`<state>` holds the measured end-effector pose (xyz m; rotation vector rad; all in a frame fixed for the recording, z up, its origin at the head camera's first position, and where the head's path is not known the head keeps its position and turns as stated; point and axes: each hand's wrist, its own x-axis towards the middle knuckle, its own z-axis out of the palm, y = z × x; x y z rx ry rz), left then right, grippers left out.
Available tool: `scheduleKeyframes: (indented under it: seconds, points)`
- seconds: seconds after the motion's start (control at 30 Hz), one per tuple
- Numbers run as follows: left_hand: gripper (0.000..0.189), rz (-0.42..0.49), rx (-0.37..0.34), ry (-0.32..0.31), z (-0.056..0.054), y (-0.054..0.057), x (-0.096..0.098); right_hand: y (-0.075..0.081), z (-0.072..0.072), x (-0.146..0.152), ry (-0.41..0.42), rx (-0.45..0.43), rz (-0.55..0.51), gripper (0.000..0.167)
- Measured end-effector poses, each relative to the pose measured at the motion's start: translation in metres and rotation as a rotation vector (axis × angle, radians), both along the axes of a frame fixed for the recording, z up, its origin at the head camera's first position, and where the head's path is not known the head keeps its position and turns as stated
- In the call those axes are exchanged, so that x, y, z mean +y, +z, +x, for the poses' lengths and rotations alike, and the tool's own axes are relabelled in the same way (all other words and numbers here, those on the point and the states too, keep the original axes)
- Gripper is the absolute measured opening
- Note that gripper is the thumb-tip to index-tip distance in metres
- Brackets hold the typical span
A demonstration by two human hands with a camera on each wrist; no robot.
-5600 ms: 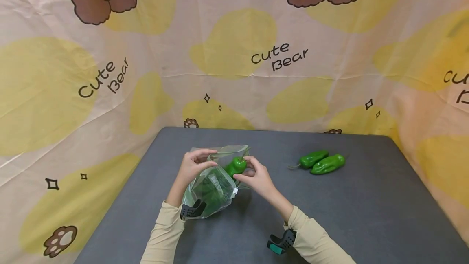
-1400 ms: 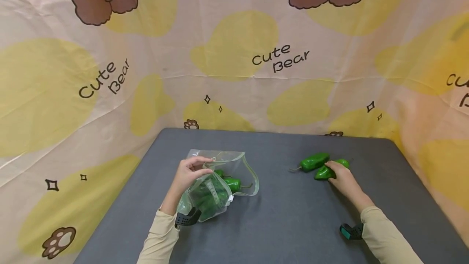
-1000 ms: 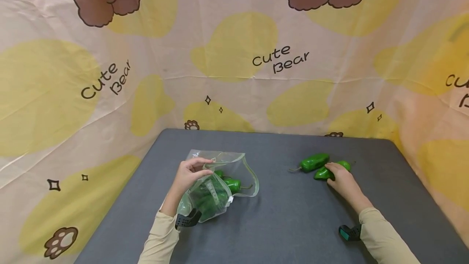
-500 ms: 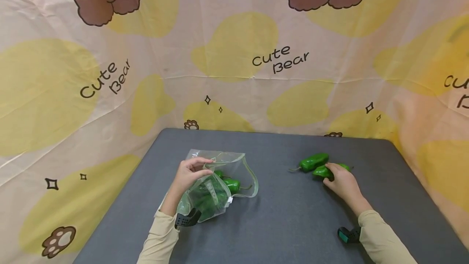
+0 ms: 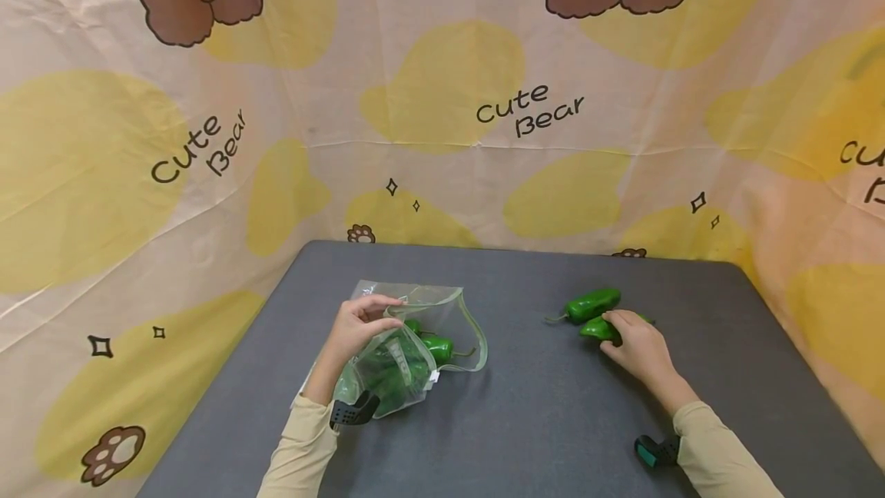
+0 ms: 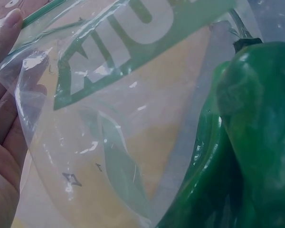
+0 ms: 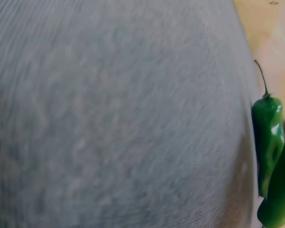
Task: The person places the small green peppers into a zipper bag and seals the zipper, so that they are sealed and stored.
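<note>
Head view: the left hand (image 5: 351, 331), its thumb and fingers pinching the near edge of the mouth, holds a clear plastic bag (image 5: 462, 320) on the left half of the desk (image 5: 532, 413). The bag gapes toward the right, and green peppers (image 5: 439, 348) lie inside it, just beside and below the left hand's fingertips; one has its stem pointing out toward the mouth. Well apart from the bag, on the right half of the desk, the right hand (image 5: 643, 346) grips a green pepper (image 5: 594, 329) between thumb and fingers, the pepper's tip showing to the left of them. Whether that pepper is clear of the desk, I cannot tell. Just behind it lies a second loose pepper (image 5: 593, 304), its stem pointing left, near the right hand's fingers. In the left wrist view, pale lettering on a green band (image 6: 137, 45) crosses the bag, between the left hand and the peppers within. The right wrist view catches only a fingertip on the gripped pepper, at its right edge.
</note>
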<state>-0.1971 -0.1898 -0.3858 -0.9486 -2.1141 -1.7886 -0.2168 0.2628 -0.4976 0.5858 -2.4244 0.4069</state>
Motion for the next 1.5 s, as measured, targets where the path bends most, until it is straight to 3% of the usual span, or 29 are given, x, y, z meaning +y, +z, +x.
scheduleKeyframes:
  seconds: [0.2,0.67,0.9,1.17,1.37,1.5]
  points:
    - [0.024,0.01,0.033,-0.02,-0.001,-0.001,0.0,0.009,0.002,-0.008,-0.011,-0.026,-0.032,0.048]
    - [0.024,-0.009,-0.022,0.0,0.002,0.001,0.0,0.024,0.006,-0.018,-0.025,0.01,-0.064,0.044]
    - [0.023,-0.004,-0.007,-0.011,0.0,0.0,-0.001,0.031,0.006,-0.022,-0.037,0.026,-0.115,0.04]
    - [0.024,-0.014,-0.013,0.009,0.0,-0.001,-0.002,0.034,0.007,-0.03,0.003,0.078,-0.178,0.034]
    - [0.023,-0.019,-0.009,0.028,0.003,0.002,-0.002,0.039,0.009,-0.038,0.026,0.053,-0.253,0.029]
    - [0.023,-0.013,-0.05,0.031,0.005,0.004,-0.003,0.044,0.009,-0.044,0.035,0.036,-0.307,0.029]
